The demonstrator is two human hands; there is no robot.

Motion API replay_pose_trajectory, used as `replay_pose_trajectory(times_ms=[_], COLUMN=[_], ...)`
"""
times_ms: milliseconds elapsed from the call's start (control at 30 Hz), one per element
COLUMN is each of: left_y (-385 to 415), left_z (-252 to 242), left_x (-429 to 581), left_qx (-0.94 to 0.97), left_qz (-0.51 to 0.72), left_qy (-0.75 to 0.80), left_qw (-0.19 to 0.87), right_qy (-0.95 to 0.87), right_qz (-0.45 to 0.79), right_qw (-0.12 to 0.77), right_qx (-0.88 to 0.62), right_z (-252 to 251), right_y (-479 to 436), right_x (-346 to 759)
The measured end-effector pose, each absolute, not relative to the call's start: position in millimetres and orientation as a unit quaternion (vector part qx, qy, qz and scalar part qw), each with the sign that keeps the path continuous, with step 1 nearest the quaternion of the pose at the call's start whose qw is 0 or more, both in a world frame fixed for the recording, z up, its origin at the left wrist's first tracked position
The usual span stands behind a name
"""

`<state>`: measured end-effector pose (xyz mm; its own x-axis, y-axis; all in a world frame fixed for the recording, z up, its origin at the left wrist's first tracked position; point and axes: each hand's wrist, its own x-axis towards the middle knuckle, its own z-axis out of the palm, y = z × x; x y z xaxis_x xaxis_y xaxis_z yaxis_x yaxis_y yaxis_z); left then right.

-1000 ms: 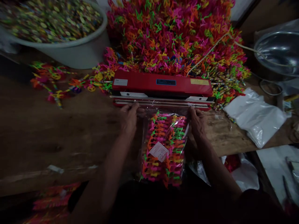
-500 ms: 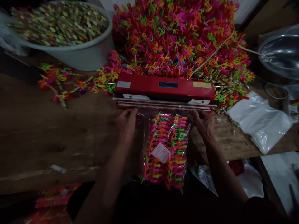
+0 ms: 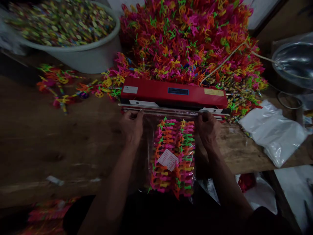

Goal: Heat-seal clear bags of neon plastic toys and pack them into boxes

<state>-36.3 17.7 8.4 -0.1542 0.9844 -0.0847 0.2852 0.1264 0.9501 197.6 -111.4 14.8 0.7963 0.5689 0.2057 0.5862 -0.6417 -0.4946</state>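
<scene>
A clear plastic bag point(image 3: 168, 160) packed with two columns of bright plastic pieces hangs toward me off the table edge, a white printed label inside it. My left hand point(image 3: 132, 127) pinches the bag's upper left corner. At the upper right corner, my right hand point(image 3: 208, 128) pinches the film in the same way. The bag's mouth lies along the front strip of a red bar sealer point(image 3: 174, 94), its film stretched flat between my hands. My fingertips are close against the sealer's front edge.
Behind the sealer rises a large heap of colourful plastic pieces point(image 3: 190, 39), with a pale cord over it. A tub point(image 3: 97, 55) of patterned sticks stands left. White plastic bags point(image 3: 274, 130) lie right, near a metal bowl point(image 3: 295, 62). Loose pieces point(image 3: 58, 85) lie on the wooden table point(image 3: 73, 147).
My hands have drawn the bag's mouth slightly up to the sealer's strip, and my right hand has shifted a little left. Both still pinch the corners.
</scene>
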Motion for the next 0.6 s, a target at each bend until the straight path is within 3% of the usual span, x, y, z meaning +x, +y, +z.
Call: replay_pose_trajectory(times_ms=[200, 333, 500, 600], left_y=[17.3, 16.0, 14.5, 16.1], left_z=[12.1, 8.4, 4.1, 2.4], left_x=[-27.8, -27.1, -29.4, -29.6], left_qx=[0.543, 0.549, 0.555, 0.553], left_qz=[0.431, 0.433, 0.434, 0.438], left_qy=[0.63, 0.627, 0.623, 0.616], left_qw=[0.35, 0.343, 0.341, 0.35], right_qy=[-0.315, -0.321, -0.364, -0.43], right_qz=[-0.026, -0.043, -0.089, -0.115], right_qw=[0.302, 0.262, 0.192, 0.201], right_qx=[-0.899, -0.909, -0.907, -0.873], right_z=[-2.9, -0.3, 37.8, 71.1], right_y=[-110.3, -112.2, -132.1, -127.4], right_x=[199.9, 199.2, 198.7, 195.2])
